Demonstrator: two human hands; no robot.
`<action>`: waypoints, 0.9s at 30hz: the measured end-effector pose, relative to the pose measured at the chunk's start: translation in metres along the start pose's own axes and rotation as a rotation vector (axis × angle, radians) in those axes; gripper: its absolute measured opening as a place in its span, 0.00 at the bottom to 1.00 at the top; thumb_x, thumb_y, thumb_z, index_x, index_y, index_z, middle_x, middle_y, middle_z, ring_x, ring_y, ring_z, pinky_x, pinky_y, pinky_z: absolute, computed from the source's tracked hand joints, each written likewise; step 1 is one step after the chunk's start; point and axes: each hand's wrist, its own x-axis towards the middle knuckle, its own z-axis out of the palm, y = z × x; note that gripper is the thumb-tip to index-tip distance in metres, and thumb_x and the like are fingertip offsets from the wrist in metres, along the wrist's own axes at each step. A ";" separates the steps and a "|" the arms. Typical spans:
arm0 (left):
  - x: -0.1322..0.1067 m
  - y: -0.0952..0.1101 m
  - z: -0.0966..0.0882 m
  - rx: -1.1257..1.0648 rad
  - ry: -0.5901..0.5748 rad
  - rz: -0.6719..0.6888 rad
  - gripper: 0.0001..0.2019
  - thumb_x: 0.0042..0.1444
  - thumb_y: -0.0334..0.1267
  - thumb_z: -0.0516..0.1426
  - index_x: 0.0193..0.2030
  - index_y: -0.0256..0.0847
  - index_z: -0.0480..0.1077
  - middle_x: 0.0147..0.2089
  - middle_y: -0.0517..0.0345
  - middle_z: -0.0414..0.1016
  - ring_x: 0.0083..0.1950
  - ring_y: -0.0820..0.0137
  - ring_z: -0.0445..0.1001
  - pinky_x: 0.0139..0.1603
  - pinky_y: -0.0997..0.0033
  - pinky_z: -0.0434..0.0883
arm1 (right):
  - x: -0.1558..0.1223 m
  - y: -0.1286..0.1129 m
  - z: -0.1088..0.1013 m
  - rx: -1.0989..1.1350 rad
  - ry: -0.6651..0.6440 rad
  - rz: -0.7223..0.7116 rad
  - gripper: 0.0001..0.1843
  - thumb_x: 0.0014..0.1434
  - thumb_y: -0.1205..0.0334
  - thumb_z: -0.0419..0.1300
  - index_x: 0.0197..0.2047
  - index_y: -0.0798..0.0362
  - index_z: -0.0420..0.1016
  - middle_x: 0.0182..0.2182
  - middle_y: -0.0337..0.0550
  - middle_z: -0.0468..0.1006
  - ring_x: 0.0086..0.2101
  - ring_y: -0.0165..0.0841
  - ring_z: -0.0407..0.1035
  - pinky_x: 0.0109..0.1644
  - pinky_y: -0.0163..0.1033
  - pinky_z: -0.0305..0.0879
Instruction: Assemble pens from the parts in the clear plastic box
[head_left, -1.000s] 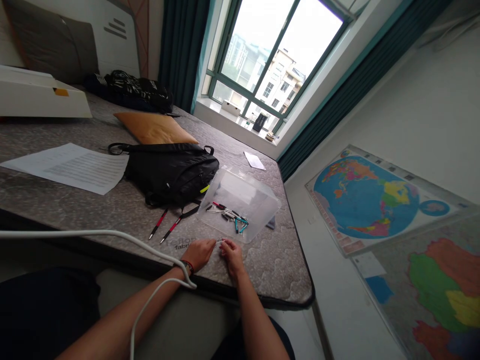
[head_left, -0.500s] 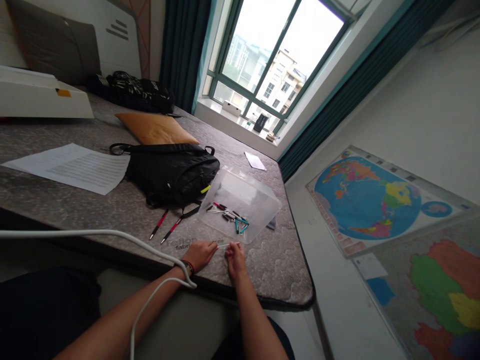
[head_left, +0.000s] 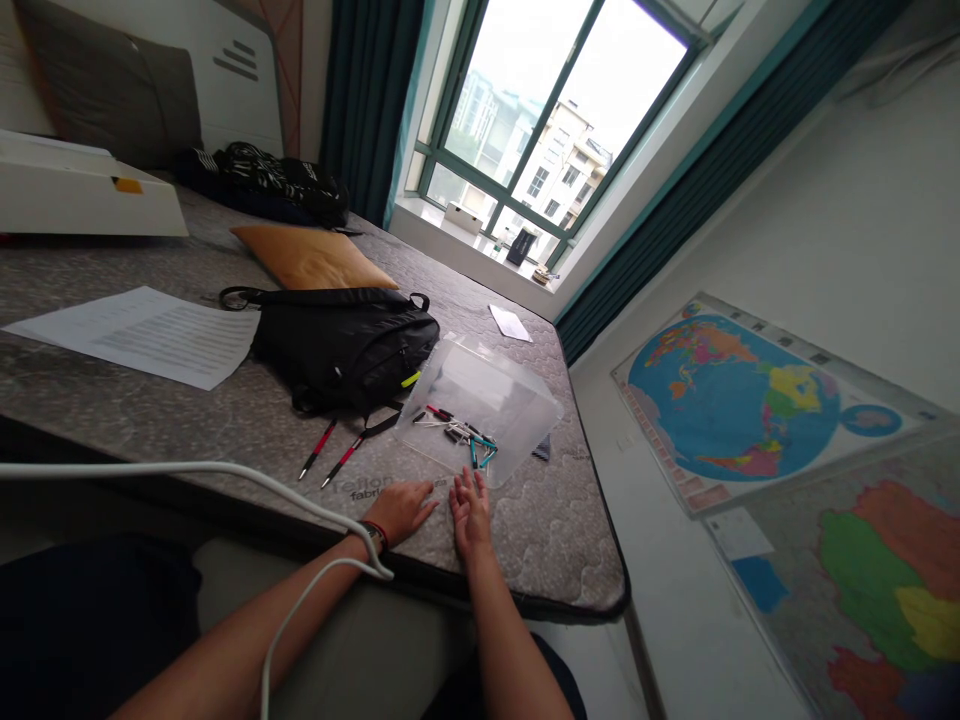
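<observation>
Resting flat on the mattress (head_left: 540, 530), the left hand (head_left: 401, 510) and right hand (head_left: 470, 518) each keep an open grip on nothing, fingers spread just below a clear plastic container (head_left: 525, 405) holding pen parts (head_left: 457, 428); two red-and-black pens (head_left: 328, 450) lie left of it, beside a black backpack (head_left: 337, 345)

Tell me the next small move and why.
Probably reach the right hand into the clear plastic tub for a pen part: it and the left hand look empty on the mattress, and the loose parts lie just ahead of the right hand.
</observation>
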 end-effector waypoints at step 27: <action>-0.003 -0.001 0.000 -0.030 0.015 0.006 0.19 0.59 0.33 0.51 0.58 0.41 0.60 0.44 0.50 0.74 0.45 0.60 0.72 0.47 0.62 0.65 | 0.003 0.021 0.017 -0.623 -0.259 0.037 0.15 0.46 0.53 0.70 0.28 0.55 0.74 0.19 0.35 0.74 0.19 0.26 0.64 0.23 0.30 0.57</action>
